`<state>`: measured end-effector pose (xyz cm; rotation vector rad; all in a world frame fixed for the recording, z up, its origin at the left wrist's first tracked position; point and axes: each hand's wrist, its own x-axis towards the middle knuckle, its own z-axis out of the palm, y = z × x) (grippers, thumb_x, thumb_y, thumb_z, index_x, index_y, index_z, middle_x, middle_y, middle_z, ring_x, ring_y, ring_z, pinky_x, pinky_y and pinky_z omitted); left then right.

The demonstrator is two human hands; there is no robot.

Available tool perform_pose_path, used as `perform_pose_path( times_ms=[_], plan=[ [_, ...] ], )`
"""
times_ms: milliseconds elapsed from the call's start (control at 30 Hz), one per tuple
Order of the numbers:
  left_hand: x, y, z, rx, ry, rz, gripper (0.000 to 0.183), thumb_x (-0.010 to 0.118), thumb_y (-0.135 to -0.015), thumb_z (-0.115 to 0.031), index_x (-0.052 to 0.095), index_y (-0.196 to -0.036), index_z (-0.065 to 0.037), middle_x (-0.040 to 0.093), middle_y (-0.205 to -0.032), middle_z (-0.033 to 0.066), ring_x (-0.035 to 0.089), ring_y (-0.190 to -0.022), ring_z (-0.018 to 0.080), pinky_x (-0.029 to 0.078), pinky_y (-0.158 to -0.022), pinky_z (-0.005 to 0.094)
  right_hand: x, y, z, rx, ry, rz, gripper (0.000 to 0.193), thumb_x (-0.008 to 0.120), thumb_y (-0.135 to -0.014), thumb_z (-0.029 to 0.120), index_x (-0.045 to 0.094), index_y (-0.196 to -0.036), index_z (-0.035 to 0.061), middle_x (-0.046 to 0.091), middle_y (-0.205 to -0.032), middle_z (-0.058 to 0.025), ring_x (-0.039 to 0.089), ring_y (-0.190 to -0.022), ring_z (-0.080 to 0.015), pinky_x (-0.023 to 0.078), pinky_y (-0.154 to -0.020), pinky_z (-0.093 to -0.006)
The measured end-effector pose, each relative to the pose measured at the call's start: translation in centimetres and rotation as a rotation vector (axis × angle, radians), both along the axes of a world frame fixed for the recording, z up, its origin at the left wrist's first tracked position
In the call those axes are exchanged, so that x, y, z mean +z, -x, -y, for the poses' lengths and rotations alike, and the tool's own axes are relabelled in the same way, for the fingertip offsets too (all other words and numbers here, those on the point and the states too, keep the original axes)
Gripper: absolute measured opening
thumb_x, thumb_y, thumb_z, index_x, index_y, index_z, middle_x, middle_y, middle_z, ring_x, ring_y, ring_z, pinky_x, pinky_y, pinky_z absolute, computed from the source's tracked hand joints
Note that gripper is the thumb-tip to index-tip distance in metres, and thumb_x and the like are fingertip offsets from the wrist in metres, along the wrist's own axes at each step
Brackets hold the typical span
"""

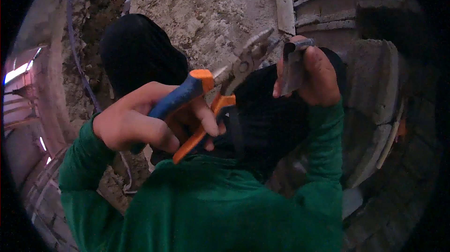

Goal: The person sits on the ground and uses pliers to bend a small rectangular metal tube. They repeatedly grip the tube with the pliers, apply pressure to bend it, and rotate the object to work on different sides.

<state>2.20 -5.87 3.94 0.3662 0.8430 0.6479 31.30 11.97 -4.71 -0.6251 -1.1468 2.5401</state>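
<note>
The work looks partway: the metal piece (293, 69) has a curled far edge, while its near part looks fairly flat, so some shaping seems done; how much is left cannot be told. The pliers (243, 67) do not have hold of it; their handles are spread and the jaws appear parted. The left hand (138, 118) is closed around the handles, fingers wrapped between and about them, with the head pointing far and to the right. The metal piece is on the right, pinched between the thumb and fingers of the right hand (321, 76), its curled edge by the thumb tip. It sits just right of the pliers' jaws, seemingly apart from them, above the person's dark-clothed leg (267, 120).
</note>
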Motion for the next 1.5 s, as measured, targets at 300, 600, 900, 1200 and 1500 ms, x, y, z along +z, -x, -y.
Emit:
perform_pose_path(
  times_ms=[300,600,900,1200,1500],
  plan=[
    [0.5,0.8,0.5,-0.108,-0.042,-0.134,0.047,0.069,-0.068,-0.008,0.071,-0.114,0.003,0.071,-0.104,0.0103,0.066,-0.092,0.0154,0.054,-0.082,0.0294,0.8,-0.6,-0.5,-0.009,-0.221,0.068,0.043,0.059,-0.107,0.038,0.058,-0.130,0.0017,0.065,-0.110,-0.0038,0.062,-0.103,-0.0135,0.053,-0.088,-0.0307],
    [0.2,0.4,0.3,-0.084,-0.068,-0.177,0.036,0.067,-0.074,-0.006,0.071,-0.109,0.001,0.066,-0.089,0.0060,0.059,-0.070,0.0109,0.049,-0.065,0.0253,3.1,-0.2,-1.1,0.051,-0.556,0.227,0.036,0.059,-0.108,0.035,0.063,-0.121,0.0020,0.062,-0.097,0.0002,0.055,-0.090,-0.0081,0.045,-0.079,-0.0241],
    [-0.9,0.2,-0.2,-0.151,-0.412,-0.497,0.036,0.065,-0.075,-0.007,0.067,-0.110,0.001,0.063,-0.094,0.0099,0.062,-0.088,0.0210,0.051,-0.081,0.0350,4.4,1.5,0.0,0.004,-0.354,0.322,0.034,0.056,-0.109,0.029,0.063,-0.120,-0.0021,0.070,-0.091,-0.0073,0.068,-0.073,-0.0151,0.055,-0.064,-0.0286],
    [-2.8,0.7,-0.4,-0.212,-0.912,-1.133,0.042,0.063,-0.074,-0.006,0.066,-0.115,-0.002,0.057,-0.131,0.0232,0.062,-0.115,0.0407,0.049,-0.101,0.0461,4.5,1.6,-0.3,-0.014,-0.307,0.370,0.036,0.058,-0.108,0.032,0.064,-0.119,-0.0022,0.070,-0.086,-0.0069,0.066,-0.066,-0.0144,0.054,-0.060,-0.0276],
    [-1.6,0.5,-1.7,-0.323,-1.074,-1.367,0.048,0.068,-0.074,-0.003,0.066,-0.122,-0.004,0.059,-0.132,0.0240,0.060,-0.119,0.0450,0.049,-0.102,0.0486,5.8,1.3,-1.2,0.069,-0.415,0.442,0.032,0.059,-0.108,0.032,0.066,-0.121,0.0035,0.064,-0.088,0.0001,0.063,-0.079,-0.0081,0.056,-0.060,-0.0263]
  ],
)
